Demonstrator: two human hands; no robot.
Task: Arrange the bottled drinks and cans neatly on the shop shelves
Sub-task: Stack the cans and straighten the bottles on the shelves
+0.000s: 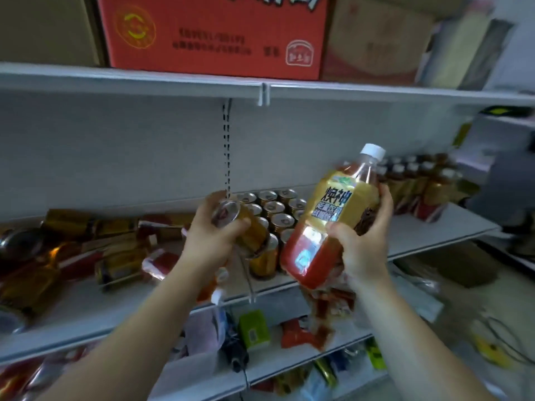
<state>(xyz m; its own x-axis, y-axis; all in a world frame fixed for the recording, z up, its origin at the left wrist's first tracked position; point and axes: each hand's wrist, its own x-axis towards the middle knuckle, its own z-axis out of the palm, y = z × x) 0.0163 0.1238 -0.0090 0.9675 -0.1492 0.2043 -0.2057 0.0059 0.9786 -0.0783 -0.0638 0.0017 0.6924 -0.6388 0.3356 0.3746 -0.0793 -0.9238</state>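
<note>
My right hand (363,244) grips a big bottle (333,209) with a white cap, a yellow and red label and reddish drink, tilted in front of the middle shelf (451,227). My left hand (210,238) holds a gold can (243,227), tilted with its silver top facing me. Behind both hands several upright gold cans (275,206) stand in rows on that shelf. To the left, cans and bottles (72,247) lie on their sides in a heap. A row of upright bottles (419,183) stands at the shelf's right end.
A red carton (214,33) and brown boxes sit on the top shelf (115,79). Lower shelves hold mixed packets, among them a green pack (254,328) and a red pack (298,334). The floor at the right carries bags and a cardboard box (460,264).
</note>
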